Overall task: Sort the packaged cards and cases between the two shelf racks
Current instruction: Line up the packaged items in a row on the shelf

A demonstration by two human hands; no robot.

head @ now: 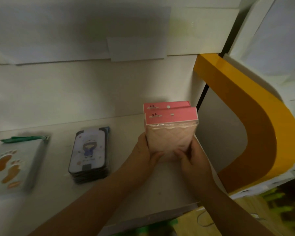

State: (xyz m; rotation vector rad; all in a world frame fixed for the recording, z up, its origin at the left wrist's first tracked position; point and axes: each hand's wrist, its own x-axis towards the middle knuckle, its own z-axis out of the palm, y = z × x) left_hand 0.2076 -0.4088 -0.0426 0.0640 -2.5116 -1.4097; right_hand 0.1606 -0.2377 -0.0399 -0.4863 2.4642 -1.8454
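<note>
A stack of pink packaged cases [171, 132] with pink header cards sits at the right end of the white shelf [126, 193]. My left hand [145, 150] grips its left side and my right hand [192, 159] grips its near right corner. A second pink pack stands just behind the front one. Further left lies a stack of dark-edged cases [90, 154] printed with a cartoon figure. At the far left is a pile of packaged cards [12, 166] with orange paw prints and a green header.
The shelf's white back wall [92, 91] rises behind the stacks. A white side panel [216, 125] closes the shelf on the right, with a curved yellow band [262, 125] beyond it. Below the shelf edge, green items [143, 229] and a wooden floor show.
</note>
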